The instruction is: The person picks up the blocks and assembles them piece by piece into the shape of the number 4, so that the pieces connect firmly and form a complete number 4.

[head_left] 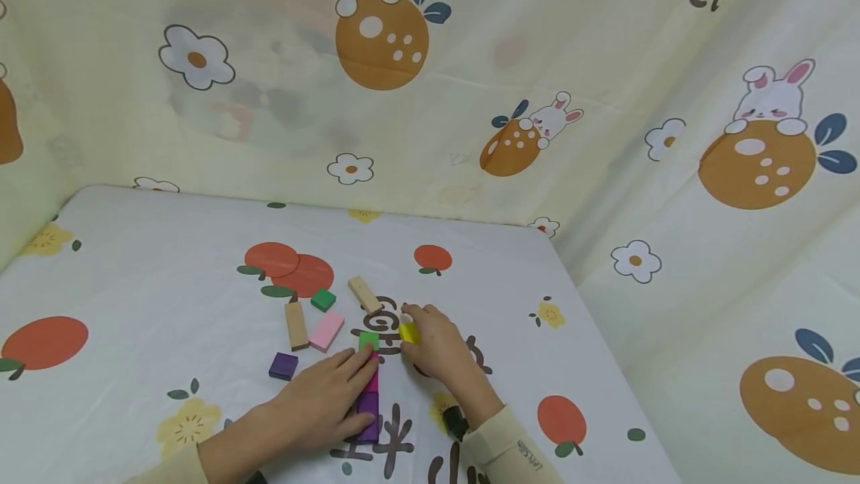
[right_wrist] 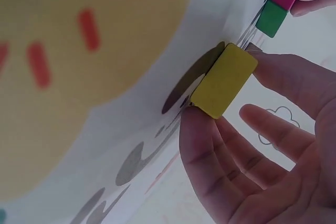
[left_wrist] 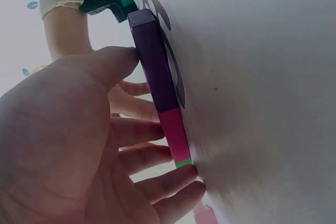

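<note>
My left hand [head_left: 319, 402] rests along a row of blocks on the table. In that row are a purple block [head_left: 368, 403], a magenta block [left_wrist: 174, 135] and a light green block [head_left: 368, 338] at the far end. The left thumb touches the purple block's side, and the fingertips lie against the magenta and green ones. To the right of the row, my right hand [head_left: 438, 343] pinches a yellow block [right_wrist: 224, 81] between thumb and finger, close over the table. A gap separates the yellow block from the green end of the row.
Left of and beyond the row lie a dark purple block [head_left: 284, 366], a pink block [head_left: 327, 331], a dark green block [head_left: 323, 299] and two plain wooden blocks, one upright in view [head_left: 296, 326], one slanted [head_left: 365, 295]. A printed cloth [head_left: 201, 245] covers the table; patterned curtains stand behind and right.
</note>
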Demonstrator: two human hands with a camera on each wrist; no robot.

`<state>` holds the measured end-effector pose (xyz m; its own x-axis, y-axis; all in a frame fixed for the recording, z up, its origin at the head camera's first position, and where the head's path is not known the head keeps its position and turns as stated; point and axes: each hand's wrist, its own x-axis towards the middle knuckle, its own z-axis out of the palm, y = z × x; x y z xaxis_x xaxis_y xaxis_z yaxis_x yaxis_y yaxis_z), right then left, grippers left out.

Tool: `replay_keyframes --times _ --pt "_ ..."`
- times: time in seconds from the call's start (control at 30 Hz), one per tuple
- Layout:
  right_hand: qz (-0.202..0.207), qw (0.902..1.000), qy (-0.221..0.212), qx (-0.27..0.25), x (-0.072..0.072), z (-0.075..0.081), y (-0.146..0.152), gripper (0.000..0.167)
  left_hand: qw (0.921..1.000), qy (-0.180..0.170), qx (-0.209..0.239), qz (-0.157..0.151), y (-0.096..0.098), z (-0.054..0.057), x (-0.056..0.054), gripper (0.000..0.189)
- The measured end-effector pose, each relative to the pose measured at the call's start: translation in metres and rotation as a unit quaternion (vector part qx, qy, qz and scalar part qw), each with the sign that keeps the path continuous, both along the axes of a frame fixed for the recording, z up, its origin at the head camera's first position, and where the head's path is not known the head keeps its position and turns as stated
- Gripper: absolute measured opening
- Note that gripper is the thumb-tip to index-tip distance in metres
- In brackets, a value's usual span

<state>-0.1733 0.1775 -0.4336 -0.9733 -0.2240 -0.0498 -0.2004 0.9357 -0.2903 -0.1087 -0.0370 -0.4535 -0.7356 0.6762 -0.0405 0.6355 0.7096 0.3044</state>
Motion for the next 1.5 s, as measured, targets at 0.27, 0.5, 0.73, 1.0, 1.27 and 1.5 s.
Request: replay_keyframes --times 0.27,0.5,0.73,1.0,1.27,1.5 --pt "0.016 0.9997 0.013 -0.013 -0.0002 0.0 0.001 0.055 1.0 0.002 -0.003 0.0 0.0007 0.0002 0.0004 0.074" --pt "0.05 0.9981 0.035 -0.01 0.002 0.0034 0.0016 0.052 1.0 0.001 0.002 0.002 0.0007 -0.0014 -0.0009 0.074" --pt "0.107 0.9936 0.034 -0.011 0.0038 0.0075 0.003 0.046 0.9999 -0.008 0.0 0.008 0.0007 -0.0016 -0.0015 0.075" --pt "0.15 0.9881 0.03 -0.018 0.0045 0.006 0.0041 0.048 1.0 0.005 0.003 0.002 -0.0005 -0.0013 -0.0005 0.074" --pt "0.169 0.9854 0.018 -0.001 0.0033 0.006 0.003 0.048 1.0 0.0 0.004 0.001 -0.0009 -0.0013 -0.0007 0.074" --pt "0.186 0.9824 0.015 0.003 0.002 0.0072 0.0011 0.051 0.9998 -0.016 0.005 0.006 -0.0005 0.0006 -0.0003 0.075"
